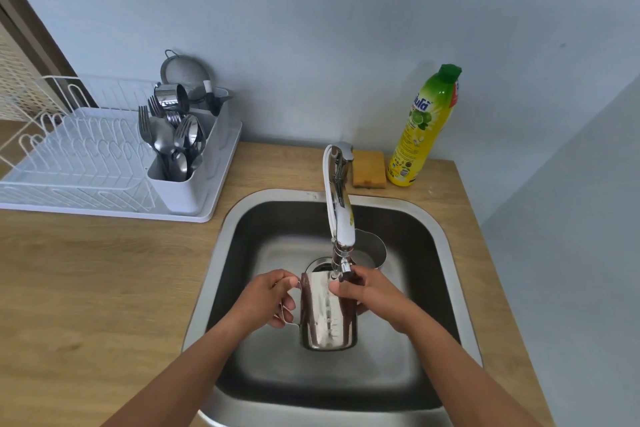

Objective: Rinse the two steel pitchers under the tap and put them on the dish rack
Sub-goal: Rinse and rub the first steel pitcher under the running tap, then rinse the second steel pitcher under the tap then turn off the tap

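Observation:
A steel pitcher is held over the sink, its mouth just below the tap's spout. My left hand grips its wire handle. My right hand wraps the pitcher's right side near the rim, fingers over the top edge. Whether water runs from the tap I cannot tell. A second steel pitcher stands in the sink behind the tap, partly hidden by it. The white dish rack sits on the counter to the left.
A cutlery holder full of forks and spoons stands at the rack's right end, with a steel cup and a strainer behind it. A yellow sponge and a dish soap bottle stand behind the sink. Wooden counter surrounds the sink.

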Demonstrator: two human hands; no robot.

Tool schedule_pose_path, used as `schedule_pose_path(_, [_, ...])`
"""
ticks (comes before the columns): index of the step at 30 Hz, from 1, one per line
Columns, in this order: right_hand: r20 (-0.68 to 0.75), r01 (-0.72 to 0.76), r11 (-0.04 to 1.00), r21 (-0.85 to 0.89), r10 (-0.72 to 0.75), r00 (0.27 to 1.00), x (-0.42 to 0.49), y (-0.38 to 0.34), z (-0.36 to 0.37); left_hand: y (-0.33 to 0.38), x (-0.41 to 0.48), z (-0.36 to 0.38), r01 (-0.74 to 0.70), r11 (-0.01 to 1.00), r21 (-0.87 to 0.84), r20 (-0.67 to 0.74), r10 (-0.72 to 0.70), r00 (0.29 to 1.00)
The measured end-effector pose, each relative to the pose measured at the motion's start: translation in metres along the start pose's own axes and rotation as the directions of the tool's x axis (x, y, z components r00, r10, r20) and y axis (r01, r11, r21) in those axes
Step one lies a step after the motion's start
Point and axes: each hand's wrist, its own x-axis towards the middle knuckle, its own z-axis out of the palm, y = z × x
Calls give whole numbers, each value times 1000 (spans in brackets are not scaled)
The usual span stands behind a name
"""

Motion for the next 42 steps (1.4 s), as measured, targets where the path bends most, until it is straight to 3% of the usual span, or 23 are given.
schedule_pose_path(11, [-33,-207,977,54,209,977,4,-13,12,-6,5,-5,206,972,-116,89,-196,977])
schedule_pose_path(21, [-6,-193,974,119,195,981,1,-8,20,-13,8,-12,286,949,-130,152,-266,952])
schedule_pose_path(24, [-67,-148,981,127,157,985,-1,-7,20,-12,11,-18,251,956,-155,77,-241,967])
schedule_pose_path(27, [-228,-76,992,98,97,969,-1,1,13,-9,16,-26,132,976,-172,-81,-147,986])
schedule_pose_path(30, [-450,-43,998,-39,21,893,1,13,5,-5,23,-31,42,988,-146,-213,-73,974])
schedule_pose_path(34, [-610,-83,988,-129,-13,792,1,30,-2,-5,33,-32,-23,1000,0,-306,21,952])
schedule_pose_path(37, [-647,-128,986,-104,31,762,2,38,-3,-8,38,-29,-33,999,39,-347,45,937])
schedule_pose_path(42, [-578,-242,967,-76,155,801,12,51,-1,-20,43,-27,-16,998,68,-422,43,905])
